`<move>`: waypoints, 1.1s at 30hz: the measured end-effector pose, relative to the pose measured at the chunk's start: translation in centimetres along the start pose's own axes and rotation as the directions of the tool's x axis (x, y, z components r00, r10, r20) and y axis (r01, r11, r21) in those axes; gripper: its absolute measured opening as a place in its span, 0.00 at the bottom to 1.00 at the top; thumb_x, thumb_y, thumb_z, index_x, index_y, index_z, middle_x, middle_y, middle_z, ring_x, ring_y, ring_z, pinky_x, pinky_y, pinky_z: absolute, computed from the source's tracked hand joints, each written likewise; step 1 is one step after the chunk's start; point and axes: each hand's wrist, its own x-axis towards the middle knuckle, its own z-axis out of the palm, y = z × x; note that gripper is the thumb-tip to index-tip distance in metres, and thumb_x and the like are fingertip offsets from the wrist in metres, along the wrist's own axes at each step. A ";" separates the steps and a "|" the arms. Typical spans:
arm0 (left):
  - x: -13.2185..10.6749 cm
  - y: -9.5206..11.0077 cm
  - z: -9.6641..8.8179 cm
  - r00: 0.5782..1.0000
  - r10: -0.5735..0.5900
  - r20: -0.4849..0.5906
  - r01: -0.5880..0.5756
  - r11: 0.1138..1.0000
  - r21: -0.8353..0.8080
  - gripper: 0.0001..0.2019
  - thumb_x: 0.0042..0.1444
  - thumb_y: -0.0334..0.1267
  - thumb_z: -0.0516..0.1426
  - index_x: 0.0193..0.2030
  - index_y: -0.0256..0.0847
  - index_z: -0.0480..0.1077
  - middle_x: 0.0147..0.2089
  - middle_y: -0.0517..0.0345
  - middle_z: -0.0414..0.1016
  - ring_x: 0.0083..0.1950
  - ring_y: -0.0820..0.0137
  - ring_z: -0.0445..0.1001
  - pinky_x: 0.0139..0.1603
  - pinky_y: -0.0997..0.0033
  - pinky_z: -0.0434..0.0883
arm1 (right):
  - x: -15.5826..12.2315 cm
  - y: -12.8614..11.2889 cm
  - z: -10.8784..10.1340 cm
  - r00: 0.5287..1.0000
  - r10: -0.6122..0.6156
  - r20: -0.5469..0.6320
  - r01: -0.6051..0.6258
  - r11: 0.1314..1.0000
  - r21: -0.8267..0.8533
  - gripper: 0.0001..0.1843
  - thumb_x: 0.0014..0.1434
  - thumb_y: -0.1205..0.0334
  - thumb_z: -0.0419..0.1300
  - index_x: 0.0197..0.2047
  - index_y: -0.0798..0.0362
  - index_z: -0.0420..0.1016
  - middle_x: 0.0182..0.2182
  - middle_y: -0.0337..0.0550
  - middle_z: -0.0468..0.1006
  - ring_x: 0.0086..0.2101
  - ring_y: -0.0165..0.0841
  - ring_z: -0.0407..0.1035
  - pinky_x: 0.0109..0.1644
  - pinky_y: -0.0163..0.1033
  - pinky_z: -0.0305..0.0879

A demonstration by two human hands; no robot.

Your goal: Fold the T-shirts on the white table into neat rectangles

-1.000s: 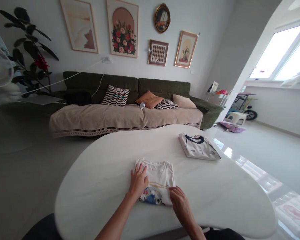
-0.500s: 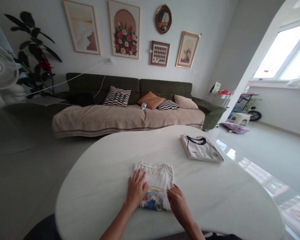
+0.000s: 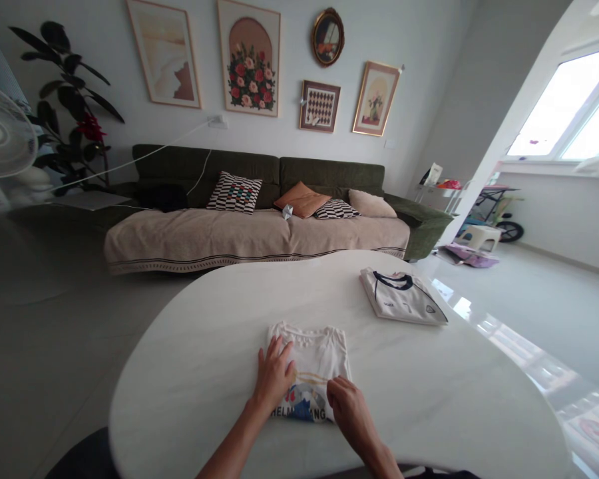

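Now the right hand (image 3: 348, 406) has slid a little closer to the left hand (image 3: 274, 374), but they are apart. The left hand lies flat on a folded white T-shirt with a blue picture (image 3: 313, 356), on a smooth white table (image 3: 479, 399). The right hand curls at the shirt's bottom edge; I cannot tell if it pinches. A folded white shirt with a dark blue collar (image 3: 402, 297) lies nearby.

A hand could pass over the white marble table (image 3: 190, 346) left of the folded T-shirt (image 3: 319, 349) and along the far edge. A narrower lane runs between that shirt and the folded jersey (image 3: 404, 298), which blocks the way to the far right edge.
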 end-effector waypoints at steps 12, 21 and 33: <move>-1.3 -1.2 -0.7 0.999 -0.044 -0.012 0.044 0.999 -0.007 0.21 0.55 0.31 0.47 0.56 0.42 0.62 0.61 0.49 0.58 0.64 0.64 0.52 0.60 0.54 0.52 | 0.5 0.0 0.7 1.000 0.027 0.012 -0.027 0.998 0.057 0.15 0.49 0.79 0.44 0.20 0.53 0.63 0.19 0.36 0.65 0.23 0.26 0.58 0.28 0.30 0.48; -1.4 -1.5 -1.2 0.999 -0.037 -0.039 0.035 0.998 -0.046 0.21 0.54 0.30 0.47 0.55 0.42 0.62 0.60 0.50 0.59 0.63 0.64 0.54 0.60 0.54 0.53 | 0.7 -0.1 1.4 0.999 0.040 0.021 -0.041 0.996 0.079 0.14 0.48 0.79 0.44 0.20 0.54 0.63 0.20 0.36 0.66 0.24 0.26 0.60 0.28 0.30 0.49; -2.0 -3.3 -0.6 0.998 -0.059 -0.033 0.057 0.998 -0.036 0.27 0.47 0.21 0.45 0.54 0.43 0.65 0.59 0.52 0.61 0.62 0.65 0.56 0.60 0.56 0.54 | 0.8 1.5 -0.1 0.992 0.092 -0.084 -0.083 0.991 0.106 0.13 0.50 0.76 0.43 0.24 0.52 0.64 0.23 0.40 0.68 0.27 0.29 0.63 0.32 0.32 0.57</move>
